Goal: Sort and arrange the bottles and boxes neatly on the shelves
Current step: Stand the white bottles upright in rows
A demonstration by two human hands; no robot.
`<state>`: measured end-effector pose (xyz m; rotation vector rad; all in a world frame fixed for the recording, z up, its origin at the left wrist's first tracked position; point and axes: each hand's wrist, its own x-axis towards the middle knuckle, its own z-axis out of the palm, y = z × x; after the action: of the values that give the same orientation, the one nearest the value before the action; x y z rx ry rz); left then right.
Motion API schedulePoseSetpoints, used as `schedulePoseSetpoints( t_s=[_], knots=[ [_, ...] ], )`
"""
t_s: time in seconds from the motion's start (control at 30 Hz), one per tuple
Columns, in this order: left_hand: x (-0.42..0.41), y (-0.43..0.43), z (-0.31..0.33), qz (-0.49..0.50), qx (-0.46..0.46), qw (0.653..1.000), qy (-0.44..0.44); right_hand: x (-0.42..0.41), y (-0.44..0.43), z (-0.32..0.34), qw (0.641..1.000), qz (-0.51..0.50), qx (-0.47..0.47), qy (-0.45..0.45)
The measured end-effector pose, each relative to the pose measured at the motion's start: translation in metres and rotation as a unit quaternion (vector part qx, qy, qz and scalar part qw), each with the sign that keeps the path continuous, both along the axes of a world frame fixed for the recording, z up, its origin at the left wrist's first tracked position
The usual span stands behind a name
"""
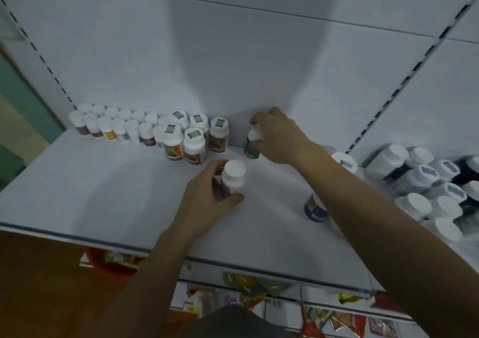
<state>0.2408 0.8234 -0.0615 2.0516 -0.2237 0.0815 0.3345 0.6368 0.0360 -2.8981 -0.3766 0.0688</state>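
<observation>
On the white shelf (103,195), a white-capped bottle (233,179) is clasped mid-shelf by the left hand (207,197); a green-labelled bottle (252,143) near the back wall is clamped by the right hand (277,138). Both are judged light, rigid, smooth; body grips suit.

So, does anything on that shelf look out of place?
Mostly the blue-labelled bottle standing alone mid-shelf, apart from the neat rows at the back left. The cluster on the right looks jumbled, though blur hides detail.
</observation>
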Motion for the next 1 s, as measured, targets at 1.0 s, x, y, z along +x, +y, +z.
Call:
schedulePoseSetpoints(
  t_s=[1.0],
  knots=[
    [0.023, -0.027, 0.001, -0.036, 0.087, 0.995, 0.043, -0.029, -0.064, 0.034, 0.987, -0.002, 0.105, -0.120]
  ],
)
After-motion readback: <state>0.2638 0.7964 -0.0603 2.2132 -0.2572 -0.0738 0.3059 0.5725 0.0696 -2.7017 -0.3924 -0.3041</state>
